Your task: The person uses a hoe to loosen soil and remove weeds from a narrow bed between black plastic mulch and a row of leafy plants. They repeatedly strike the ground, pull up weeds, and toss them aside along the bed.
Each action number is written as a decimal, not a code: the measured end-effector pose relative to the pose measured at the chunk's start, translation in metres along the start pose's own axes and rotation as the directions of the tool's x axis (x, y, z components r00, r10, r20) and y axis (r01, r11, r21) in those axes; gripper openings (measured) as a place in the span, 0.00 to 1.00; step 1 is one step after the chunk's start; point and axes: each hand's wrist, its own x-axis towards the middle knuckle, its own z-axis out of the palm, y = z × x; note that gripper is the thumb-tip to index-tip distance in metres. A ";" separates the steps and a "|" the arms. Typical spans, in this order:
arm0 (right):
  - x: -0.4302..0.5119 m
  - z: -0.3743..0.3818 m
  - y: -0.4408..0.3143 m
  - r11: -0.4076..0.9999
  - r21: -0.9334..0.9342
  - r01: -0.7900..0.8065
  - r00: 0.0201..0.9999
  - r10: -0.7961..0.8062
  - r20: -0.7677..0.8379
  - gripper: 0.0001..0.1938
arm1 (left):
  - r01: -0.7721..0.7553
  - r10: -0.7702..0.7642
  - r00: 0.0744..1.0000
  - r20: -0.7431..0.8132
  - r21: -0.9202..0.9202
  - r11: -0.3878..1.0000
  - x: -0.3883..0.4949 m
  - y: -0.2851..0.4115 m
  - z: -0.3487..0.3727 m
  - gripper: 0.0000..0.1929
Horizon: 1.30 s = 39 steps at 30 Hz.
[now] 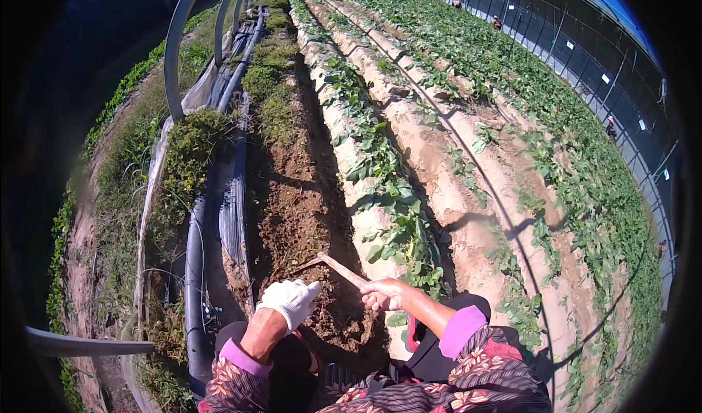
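My bare right hand (383, 294) is shut around the wooden handle of a small hand hoe (344, 270). Its narrow head points left and meets the loose brown soil (293, 215) of the furrow. My left hand (290, 302), in a white knitted glove, is just left of the handle, low over the soil, with its fingers curled; whether anything is in them is hidden. Dug, clumpy earth lies between my feet. Low green weeds (274, 86) cover the strip farther ahead. On my right, a pale raised bed carries leafy green plants (403, 204).
Along the left run a dark pipe (196, 281), black plastic sheeting (233, 215) and curved metal hoops (174, 56). More planted ridges (439, 138) stretch off to the right. Several people, one a distant person (497, 23), are near the dark side wall (581, 62).
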 end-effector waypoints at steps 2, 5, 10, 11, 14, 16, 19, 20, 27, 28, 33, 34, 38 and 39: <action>0.014 -0.022 0.015 0.999 -0.049 -0.021 0.999 0.022 0.025 0.05 | -0.014 0.015 0.999 0.044 -0.010 1.000 0.005 0.010 -0.006 0.13; 0.022 -0.011 0.029 0.990 -0.139 -0.034 0.999 0.030 -0.029 0.08 | -0.076 0.076 0.996 -0.046 -0.004 0.997 -0.001 0.000 0.004 0.12; 0.002 -0.004 0.038 0.961 -0.236 0.143 0.987 -0.155 -0.037 0.07 | -0.050 0.049 0.998 0.044 0.019 0.999 0.000 0.008 0.003 0.17; -0.003 -0.003 0.040 0.938 -0.292 0.187 0.968 -0.226 -0.106 0.08 | -0.037 0.036 0.998 0.041 0.026 0.999 0.001 0.010 0.008 0.17; -0.020 0.012 0.031 0.778 -0.505 0.373 0.872 -0.480 -0.095 0.10 | 0.000 -0.001 0.999 0.049 0.007 1.000 -0.004 0.011 0.002 0.18; -0.037 0.030 0.018 0.594 -0.691 0.411 0.790 -0.611 -0.055 0.16 | -0.029 0.028 0.999 0.037 0.021 0.999 -0.006 0.002 0.005 0.21; -0.025 0.030 0.015 0.506 -0.746 0.432 0.672 -0.733 -0.108 0.23 | -0.059 0.058 0.998 0.017 0.096 0.994 -0.014 -0.001 -0.001 0.22; -0.024 0.017 0.015 0.530 -0.717 0.452 0.663 -0.738 -0.127 0.26 | -0.052 0.052 0.999 0.003 0.079 0.996 -0.007 0.001 0.001 0.21; 0.024 -0.050 0.102 0.870 -0.421 0.258 0.715 -0.465 -0.522 0.13 | -0.157 0.154 0.987 0.046 0.087 0.984 -0.006 0.021 0.000 0.17; 0.038 -0.083 0.117 0.824 -0.500 0.267 0.673 -0.531 -0.515 0.13 | -0.174 0.172 0.985 0.035 0.076 0.982 -0.005 0.023 0.000 0.18; 0.021 -0.035 0.065 0.822 -0.506 0.262 0.670 -0.533 -0.518 0.13 | -0.166 0.161 0.985 0.059 0.096 0.981 -0.016 0.020 -0.002 0.19; 0.027 -0.034 0.048 0.800 -0.557 0.224 0.627 -0.556 -0.546 0.14 | -0.172 0.169 0.985 0.041 0.113 0.978 -0.015 0.024 -0.001 0.20; 0.053 -0.039 -0.025 0.670 -0.728 0.144 0.503 -0.683 -0.530 0.17 | -0.238 0.235 0.971 0.042 0.079 0.968 -0.007 0.032 0.001 0.21; 0.063 -0.042 -0.042 0.649 -0.745 0.155 0.488 -0.706 -0.513 0.15 | -0.241 0.240 0.971 0.024 0.106 0.965 -0.007 0.033 -0.001 0.21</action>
